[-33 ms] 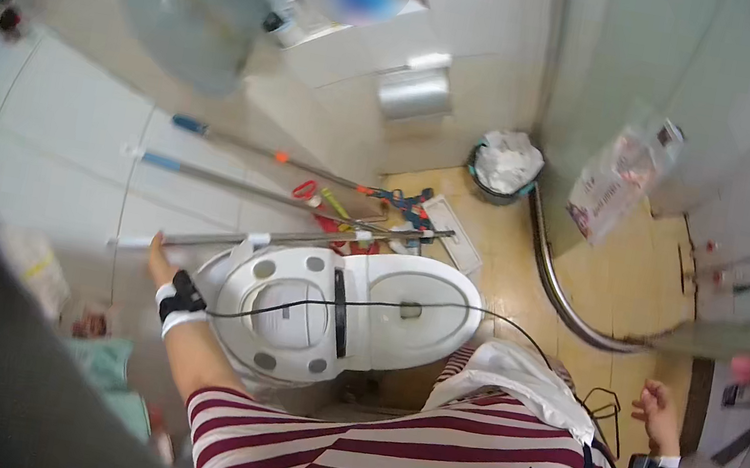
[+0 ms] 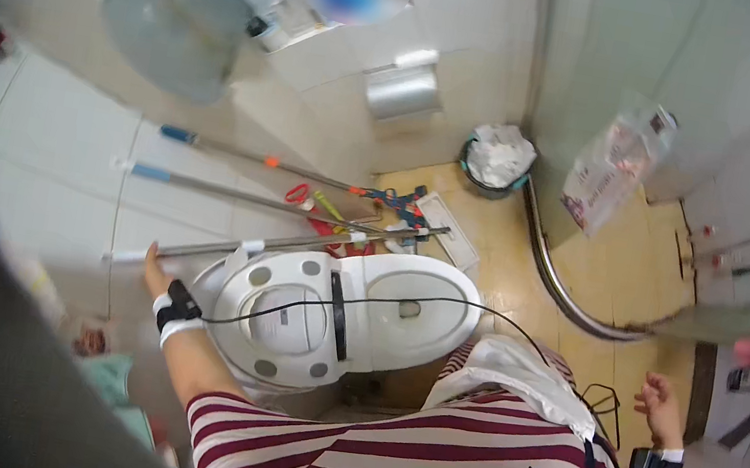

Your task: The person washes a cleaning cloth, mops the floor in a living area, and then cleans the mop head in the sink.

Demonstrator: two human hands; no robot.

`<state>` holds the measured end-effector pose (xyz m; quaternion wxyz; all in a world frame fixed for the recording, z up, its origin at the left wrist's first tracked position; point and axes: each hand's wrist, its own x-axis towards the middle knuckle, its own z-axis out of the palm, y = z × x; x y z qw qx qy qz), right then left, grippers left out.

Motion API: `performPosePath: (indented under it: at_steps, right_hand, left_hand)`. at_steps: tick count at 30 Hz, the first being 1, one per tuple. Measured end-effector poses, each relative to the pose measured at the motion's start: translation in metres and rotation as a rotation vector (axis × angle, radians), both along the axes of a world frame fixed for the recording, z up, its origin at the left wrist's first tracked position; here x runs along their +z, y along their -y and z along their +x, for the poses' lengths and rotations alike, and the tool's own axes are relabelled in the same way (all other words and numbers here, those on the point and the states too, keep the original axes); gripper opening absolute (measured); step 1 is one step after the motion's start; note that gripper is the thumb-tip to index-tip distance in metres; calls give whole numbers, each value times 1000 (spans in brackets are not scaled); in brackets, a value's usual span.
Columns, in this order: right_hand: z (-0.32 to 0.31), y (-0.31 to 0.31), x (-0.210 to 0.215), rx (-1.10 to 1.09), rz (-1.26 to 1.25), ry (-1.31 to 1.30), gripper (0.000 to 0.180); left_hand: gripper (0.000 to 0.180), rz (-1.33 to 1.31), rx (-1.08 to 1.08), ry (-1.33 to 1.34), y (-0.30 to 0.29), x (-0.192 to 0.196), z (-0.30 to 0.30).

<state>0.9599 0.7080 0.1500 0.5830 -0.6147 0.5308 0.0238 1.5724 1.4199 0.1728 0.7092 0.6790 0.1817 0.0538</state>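
My left hand is at the upper end of a long grey pole with a white grip, its fingers closed round it as far as they show. The pole slants down past the toilet toward the floor. Below it stands a white toilet, its raised seat and lid showing round grey pads. A black cable from my left wrist strap hangs across the toilet. Off to the right, my right hand is in the air with loosely curled fingers apart, holding nothing.
Two more poles lean against the left wall, beside brushes and red tools. A lined bin stands in the far corner. A curved metal shower rail runs along the floor at right. A washbasin is upper left.
The view has shifted slightly, so the basin and bin sit a little further left. My left hand stays at the pole's end; my right hand keeps much the same pose.
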Motion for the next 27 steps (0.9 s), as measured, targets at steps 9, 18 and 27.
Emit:
performPosePath:
  at_steps: [9, 18, 27]
  right_hand:
    - [9, -52, 7, 65, -114, -142, 39]
    - [-37, -52, -34, 141, -203, 92, 37]
    - [-173, -57, -46, -154, -119, 69, 35]
  left_hand:
    - [24, -283, -56, 346, 141, 46, -41]
    - [31, -185, -159, 705, 410, 114, -151]
    - [32, -15, -388, 742, 505, 206, -279]
